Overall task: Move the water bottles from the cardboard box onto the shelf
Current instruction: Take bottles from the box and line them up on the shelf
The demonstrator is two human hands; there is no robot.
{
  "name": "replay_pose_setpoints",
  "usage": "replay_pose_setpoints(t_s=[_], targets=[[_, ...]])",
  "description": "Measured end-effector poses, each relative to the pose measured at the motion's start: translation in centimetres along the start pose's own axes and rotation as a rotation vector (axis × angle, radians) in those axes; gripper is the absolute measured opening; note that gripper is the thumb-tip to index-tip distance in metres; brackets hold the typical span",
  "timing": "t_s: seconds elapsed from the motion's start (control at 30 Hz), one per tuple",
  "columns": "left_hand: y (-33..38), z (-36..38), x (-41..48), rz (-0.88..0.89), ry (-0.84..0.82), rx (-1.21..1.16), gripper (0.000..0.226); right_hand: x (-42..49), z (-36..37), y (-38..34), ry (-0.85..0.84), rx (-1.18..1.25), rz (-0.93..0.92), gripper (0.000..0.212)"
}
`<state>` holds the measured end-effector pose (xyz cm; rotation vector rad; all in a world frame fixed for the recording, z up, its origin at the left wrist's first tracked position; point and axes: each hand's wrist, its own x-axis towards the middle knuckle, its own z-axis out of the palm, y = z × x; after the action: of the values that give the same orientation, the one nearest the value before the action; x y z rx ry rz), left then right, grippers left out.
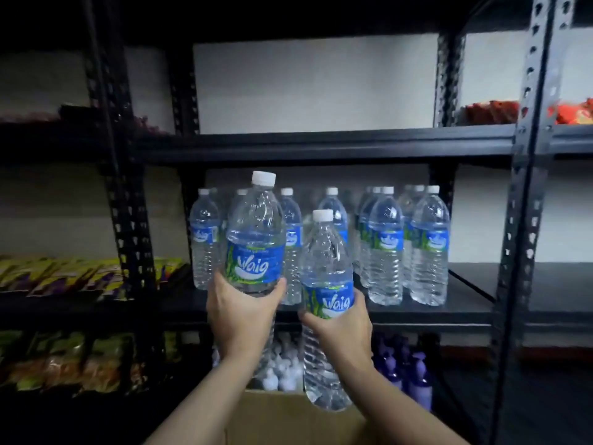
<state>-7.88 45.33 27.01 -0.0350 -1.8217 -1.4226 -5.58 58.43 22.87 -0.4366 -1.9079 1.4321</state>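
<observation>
- My left hand (239, 311) is clenched around one water bottle (256, 239), a little below its blue label, and I hold it upright so that its flat base can go straight down on the shelf
- My right hand (341, 329) grasps a second water bottle (325, 303) at the label; this one is lower in the frame, and its bottom hangs just above the cardboard box (288, 419) at the lower centre
- I take one bottle in each hand because, I think, it halves the number of trips from box to shelf
- My fingers (280, 289) wrap around the middle of the body, not the cap, so the weight of the water does not make the bottle swing
- The shelf (449, 311) in the middle of the frame already carries a row of standing bottles (428, 245), more tightly packed on the right side; a gap shows in the front, near the centre, and this seems the natural place for my two
- More white caps (282, 364) are visible low in the centre, behind the box; I cannot tell if they stand in the box or on the lowest shelf
- Snack bags (80, 274) lie on the neighbouring shelf at the left, well apart from the bottles, so they do not disturb the placing
</observation>
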Motion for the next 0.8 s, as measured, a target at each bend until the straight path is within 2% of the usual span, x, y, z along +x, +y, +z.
replay_pose_setpoints(t_s=[0.23,0.5,0.63,0.8], targets=[[-5.4,-2.6,6.0,-0.046,0.145,0.023,0.076,0.2,9.7,-3.0,-0.094,0.05,-0.061,0.066],[-9.9,-1.2,10.7,-0.093,0.152,0.043,0.079,3.4,17.2,-4.4,-0.201,0.065,-0.137,0.073],[-11.4,0.4,12.8,-0.105,0.168,0.006,0.082,6.1,20.2,-4.3,-0.188,0.105,-0.114,0.071],[-12.3,2.4,15.4,-0.085,0.169,-0.009,0.074,10.4,23.9,-4.4,-0.153,0.074,-0.13,0.071]])
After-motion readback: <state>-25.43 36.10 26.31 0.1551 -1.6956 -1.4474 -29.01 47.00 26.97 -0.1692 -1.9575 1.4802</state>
